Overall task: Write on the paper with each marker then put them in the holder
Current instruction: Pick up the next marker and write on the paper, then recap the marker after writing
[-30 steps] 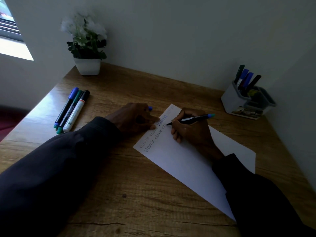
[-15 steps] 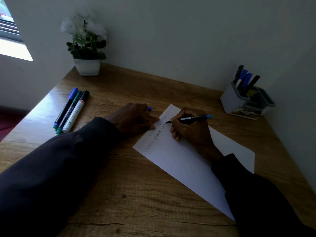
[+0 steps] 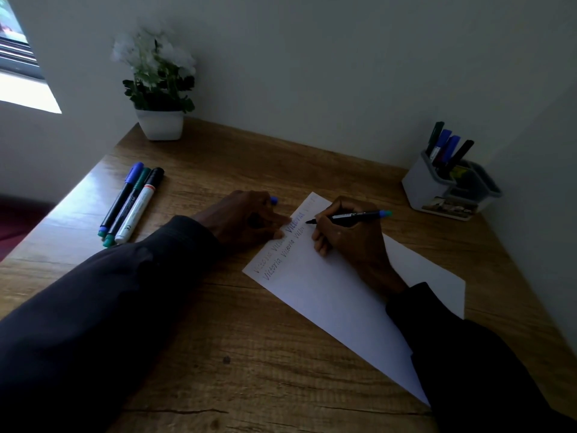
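Both hands work at the upper end of the sheet. Right hand [image 3: 349, 242] grips a black marker [image 3: 352, 215] with a blue end, fingers curled round the barrel, its tip touching the white paper [image 3: 327, 301] beside two lines of handwriting. Left hand [image 3: 240, 220] is curled round a blue cap [image 3: 274, 200], and its fingertips rest on the paper's left edge. Three capped markers [image 3: 129, 206] lie side by side on the wooden desk [image 3: 218, 354], well to the left. At the far right stands the grey-white holder [image 3: 424, 185], with four markers [image 3: 446, 148] upright in its rear compartment. A potted plant [image 3: 159, 89] with white flowers sits in the far-left corner.
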Demonstrator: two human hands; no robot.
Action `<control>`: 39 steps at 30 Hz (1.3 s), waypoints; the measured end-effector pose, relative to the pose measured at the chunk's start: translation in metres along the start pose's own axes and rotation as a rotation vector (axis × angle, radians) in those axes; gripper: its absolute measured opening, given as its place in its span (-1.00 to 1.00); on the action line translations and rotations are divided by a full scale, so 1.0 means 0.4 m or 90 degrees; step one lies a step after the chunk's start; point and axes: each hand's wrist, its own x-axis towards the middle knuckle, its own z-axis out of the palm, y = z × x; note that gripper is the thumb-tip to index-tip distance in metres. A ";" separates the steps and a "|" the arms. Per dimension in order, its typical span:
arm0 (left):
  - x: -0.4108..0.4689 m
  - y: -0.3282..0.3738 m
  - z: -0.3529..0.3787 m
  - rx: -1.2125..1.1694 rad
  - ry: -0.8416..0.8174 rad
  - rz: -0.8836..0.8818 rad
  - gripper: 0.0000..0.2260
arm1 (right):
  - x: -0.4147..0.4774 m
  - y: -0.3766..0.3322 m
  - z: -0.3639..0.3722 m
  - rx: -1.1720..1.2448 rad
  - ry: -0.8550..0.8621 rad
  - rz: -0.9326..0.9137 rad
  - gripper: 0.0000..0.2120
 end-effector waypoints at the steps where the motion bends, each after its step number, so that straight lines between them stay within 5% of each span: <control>1: 0.000 0.000 0.000 0.005 -0.001 0.001 -0.75 | 0.000 0.001 0.000 0.001 0.004 0.006 -0.93; 15: 0.001 0.008 -0.004 0.016 -0.005 -0.008 -0.75 | 0.002 -0.010 -0.001 0.000 0.018 0.030 -0.94; 24: -0.005 0.015 -0.003 -0.020 0.000 -0.005 -0.78 | 0.008 -0.012 -0.003 0.126 0.090 0.086 -0.90; 31: -0.018 -0.002 -0.020 -0.075 0.302 -0.043 -0.74 | 0.001 -0.014 -0.009 0.193 0.082 0.085 -0.91; 39: -0.010 -0.008 -0.021 -0.066 0.246 -0.125 -0.84 | 0.000 -0.018 -0.021 0.278 0.038 0.064 -0.87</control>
